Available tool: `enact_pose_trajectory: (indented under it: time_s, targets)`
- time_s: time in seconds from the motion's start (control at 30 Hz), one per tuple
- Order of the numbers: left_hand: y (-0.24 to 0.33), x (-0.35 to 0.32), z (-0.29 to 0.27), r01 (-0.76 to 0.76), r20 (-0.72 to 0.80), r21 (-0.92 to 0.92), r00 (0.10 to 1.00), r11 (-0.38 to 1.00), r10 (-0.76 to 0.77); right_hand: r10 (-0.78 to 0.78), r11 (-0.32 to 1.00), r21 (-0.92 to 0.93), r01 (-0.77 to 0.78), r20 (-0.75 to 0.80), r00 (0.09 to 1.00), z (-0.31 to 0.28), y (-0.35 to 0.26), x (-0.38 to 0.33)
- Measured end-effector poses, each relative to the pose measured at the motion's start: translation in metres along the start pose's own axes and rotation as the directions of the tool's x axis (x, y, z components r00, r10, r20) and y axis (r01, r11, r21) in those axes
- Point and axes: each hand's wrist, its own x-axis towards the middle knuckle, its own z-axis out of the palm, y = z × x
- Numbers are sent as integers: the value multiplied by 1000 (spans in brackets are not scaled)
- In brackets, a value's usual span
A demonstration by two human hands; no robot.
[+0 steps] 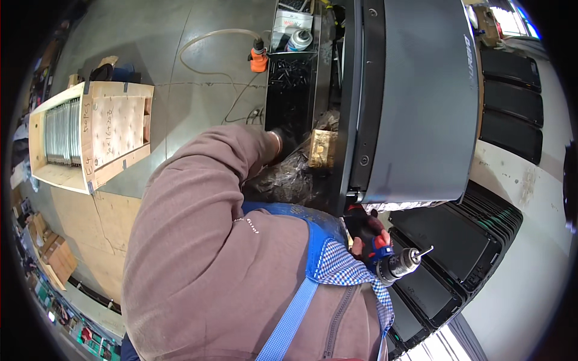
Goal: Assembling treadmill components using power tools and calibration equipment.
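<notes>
My left arm reaches out to a black tray (289,102) holding small dark screws (288,72). My left hand (289,139), dark and apparently gloved, is low in the tray's near end; its fingers are lost in shadow. A yellowish block (323,148) and crumpled clear plastic film (286,180) lie beside it. At my right side, close to my apron, my right hand (372,231) is closed round a cordless drill (394,265). The drill's silver chuck and bit point away to the right. Part of the drill's body is hidden behind my apron and hand.
A large dark grey panelled cabinet (418,102) stands right of the tray. A spray can (299,40) sits at the tray's far end. An orange air tool (258,60) with a hose stands left of it. A wooden crate (117,132) is farther left; stacked black panels (445,240) stand right.
</notes>
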Motion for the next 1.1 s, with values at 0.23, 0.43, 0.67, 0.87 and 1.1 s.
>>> enact_pose_trajectory:
  time_s: [0.23,0.43,0.67,0.87,1.1]
  targets:
    - [-7,11,-4,81,426,47,900,996,-93,110,945,-317,-85,61,992,-8,-19,1]
    - [-64,22,93,-107,403,196,915,975,19,30,966,-255,-34,-19,999,-1,-30,3]
    - [-32,4,8,-74,317,70,947,995,48,25,986,-166,-27,-13,1000,-6,-10,-1]
    - [66,-40,-124,254,244,132,929,958,-280,-28,997,67,37,-133,991,13,-31,3]
    - [-35,-64,-6,-95,-339,181,928,979,153,-412,908,-82,410,-3,911,0,-47,26]
